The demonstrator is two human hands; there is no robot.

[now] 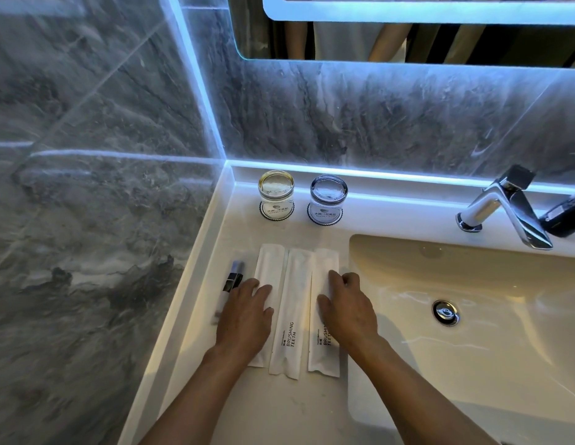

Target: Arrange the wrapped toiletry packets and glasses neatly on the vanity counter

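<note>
Where hands press | middle packet (pixel 287 313) reads "BRUSHING TEETH" | right packet (pixel 324 316) alike

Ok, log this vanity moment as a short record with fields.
setting: white vanity counter beside a sink, tap at the back
glasses: two, upside down on coasters, yellowish glass left of bluish glass
packets: three white packets side by side, middle packet reads BRUSHING TEETH
other item: clear-wrapped dark item at far left
left hand: left hand flat on the left packet
right hand: right hand flat on the right packet
</note>
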